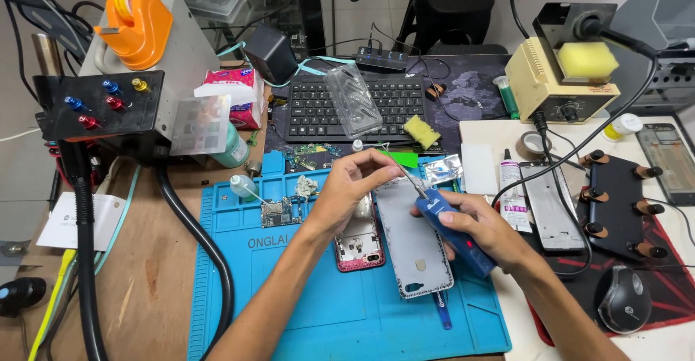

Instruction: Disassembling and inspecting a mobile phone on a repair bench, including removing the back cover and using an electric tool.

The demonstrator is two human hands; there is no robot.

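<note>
My right hand [486, 229] grips a blue soldering iron [455, 232], its thin metal tip pointing up-left toward my left hand. My left hand [350, 191] has its fingers pinched together at that tip, above an opened red-edged phone [360, 244]. I cannot tell what the fingers pinch. Beside the phone lies a grey phone back cover [414, 241], under the iron. Both rest on a blue work mat [289, 310].
A small circuit board [279, 212] and a dropper bottle [242, 186] sit on the mat's left. A black keyboard [326, 111] lies behind, a soldering station [561, 78] at the back right, a black hose [195, 238] at left, a mouse [622, 299] at right.
</note>
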